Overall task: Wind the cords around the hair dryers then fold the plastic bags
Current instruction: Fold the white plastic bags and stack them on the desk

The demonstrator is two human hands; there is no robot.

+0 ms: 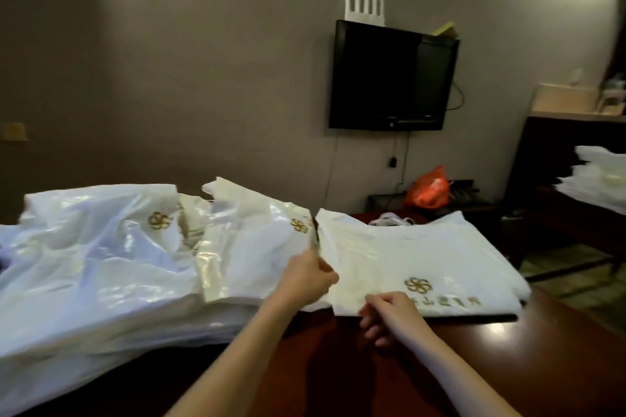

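A white bag (413, 257) with a gold flower logo lies flat on the dark red desk (508, 366), its near edge along the desk's middle. The left hand (310, 276) has its grip closed on the bag's left edge, fingers curled round the plastic and lifting it a little. The right hand (389, 315) pinches the near left corner of the same bag, thumb on top and fingers curled under the edge. To the left, touching the bag, sits a big heap (101, 264) of the same white bags, crumpled and glossy, spilling over the desk's left side. Behind the desk a black TV (389, 78) hangs on the wall, with an orange sack (428, 189) below it to the right. No hair dryer can be made out.
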